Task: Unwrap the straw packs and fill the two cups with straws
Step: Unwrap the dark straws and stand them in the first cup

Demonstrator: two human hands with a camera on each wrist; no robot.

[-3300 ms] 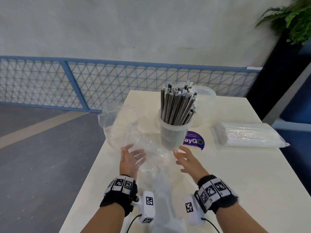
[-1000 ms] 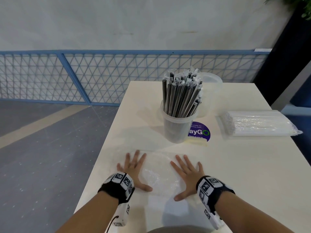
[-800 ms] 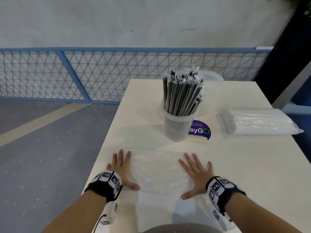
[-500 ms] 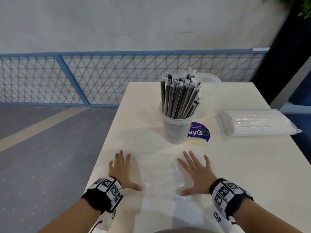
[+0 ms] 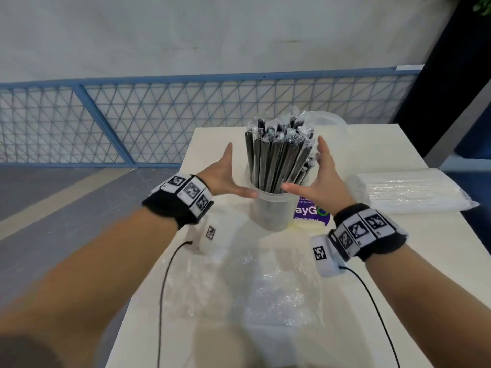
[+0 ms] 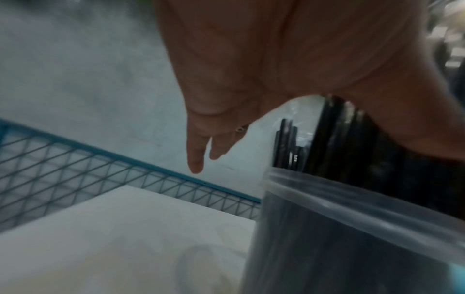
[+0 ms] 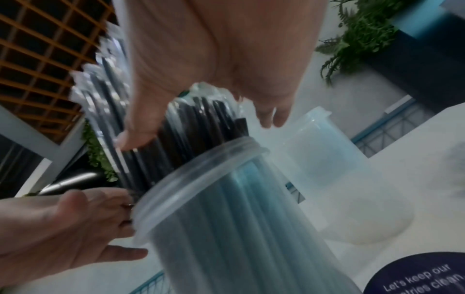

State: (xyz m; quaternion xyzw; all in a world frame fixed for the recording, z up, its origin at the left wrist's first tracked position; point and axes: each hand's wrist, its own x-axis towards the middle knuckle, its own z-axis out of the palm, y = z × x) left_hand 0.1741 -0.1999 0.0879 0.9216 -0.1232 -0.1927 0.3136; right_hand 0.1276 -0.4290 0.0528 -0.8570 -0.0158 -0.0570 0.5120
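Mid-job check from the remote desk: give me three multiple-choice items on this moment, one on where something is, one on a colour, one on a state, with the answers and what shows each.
1. Where does the sealed pack of white straws lie?
A. On the table, to the right of the cups
B. Inside the second cup
C. Under the left hand

2. What colour are the straws standing in the near cup?
A. White
B. Black
C. Red

3. What state is the second cup, behind the near one, in?
A. Packed with straws
B. Lying on its side
C. Upright with no straws showing in it

Answers:
1. A, the head view shows the pack flat on the table's right side.
2. B, dark straws in clear sleeves stick up between the left hand and the right hand, both open.
3. C, the right wrist view shows it standing, translucent and empty-looking.
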